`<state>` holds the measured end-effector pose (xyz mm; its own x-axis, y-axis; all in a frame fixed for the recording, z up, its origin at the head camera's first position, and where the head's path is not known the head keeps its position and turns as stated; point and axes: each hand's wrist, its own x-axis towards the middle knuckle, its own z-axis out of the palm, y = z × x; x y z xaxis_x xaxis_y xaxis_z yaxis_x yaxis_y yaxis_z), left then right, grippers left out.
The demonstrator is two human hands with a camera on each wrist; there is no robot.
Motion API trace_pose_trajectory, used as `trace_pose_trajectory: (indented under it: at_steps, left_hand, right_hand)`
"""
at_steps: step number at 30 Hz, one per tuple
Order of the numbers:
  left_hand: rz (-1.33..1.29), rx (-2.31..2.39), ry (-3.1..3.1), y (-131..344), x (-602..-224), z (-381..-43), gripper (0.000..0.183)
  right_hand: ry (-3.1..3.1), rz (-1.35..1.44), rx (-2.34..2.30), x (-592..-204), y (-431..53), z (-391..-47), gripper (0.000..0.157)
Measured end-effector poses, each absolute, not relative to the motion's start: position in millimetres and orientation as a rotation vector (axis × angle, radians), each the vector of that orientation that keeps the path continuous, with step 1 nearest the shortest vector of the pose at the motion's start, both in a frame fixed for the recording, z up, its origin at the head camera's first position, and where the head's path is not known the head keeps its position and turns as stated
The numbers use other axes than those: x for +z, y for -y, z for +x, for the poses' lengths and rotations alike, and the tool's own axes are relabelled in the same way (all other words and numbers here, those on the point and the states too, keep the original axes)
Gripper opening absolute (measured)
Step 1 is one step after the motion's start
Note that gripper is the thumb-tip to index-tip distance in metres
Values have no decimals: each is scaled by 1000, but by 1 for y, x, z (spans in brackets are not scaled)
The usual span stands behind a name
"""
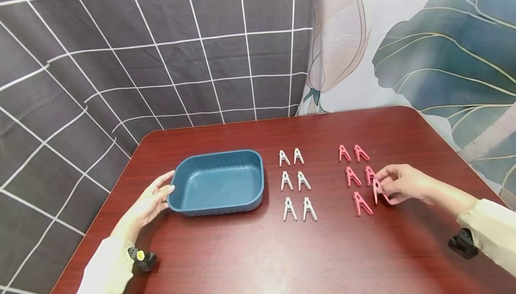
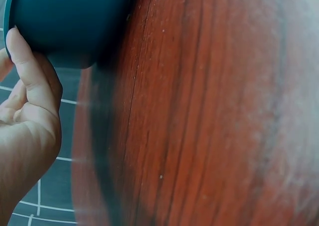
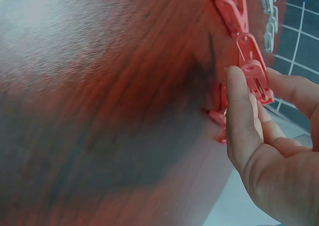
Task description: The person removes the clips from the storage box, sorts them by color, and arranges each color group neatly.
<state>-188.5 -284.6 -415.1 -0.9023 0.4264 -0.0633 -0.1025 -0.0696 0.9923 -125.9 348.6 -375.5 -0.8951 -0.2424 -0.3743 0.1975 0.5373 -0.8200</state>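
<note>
My left hand [image 1: 148, 203] grips the left end of a blue plastic basin [image 1: 219, 208] that sits on the table. In the left wrist view, the thumb lies against the outside of the basin wall [image 2: 65, 21]. At the right, my right hand [image 1: 408, 184] pinches a pink clothespin [image 1: 376, 187], its legs pointing down toward me in the head view. Several other pink clothespins [image 1: 353, 176] stand in two columns around that hand. Between basin and pink ones, several white clothespins [image 1: 286, 181] form two neat columns.
The reddish-brown wooden table [image 1: 250, 258] has rounded far corners. A dark grey curtain [image 1: 173, 21] with white grid lines hangs behind and to the left. A cloth printed with large leaves [image 1: 447, 52] covers the back right. Both wrists carry small black cameras [image 1: 463, 244].
</note>
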Motion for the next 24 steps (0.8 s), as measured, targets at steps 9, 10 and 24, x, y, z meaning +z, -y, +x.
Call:
trace_pose_trajectory:
  at_steps: [9, 10, 24]
  left_hand:
    - [353, 2091, -1790, 284, -415, -189, 46]
    - [346, 2086, -1794, 284, -415, -189, 45]
    - [81, 1762, -2316, 268, -396, -188, 46]
  right_hand:
    - [-2265, -48, -1333, -387, -354, -124, 31]
    - [-2264, -44, -1329, -388, -354, -124, 31]
    - [-2367, -44, -1209, -391, -365, -121, 34]
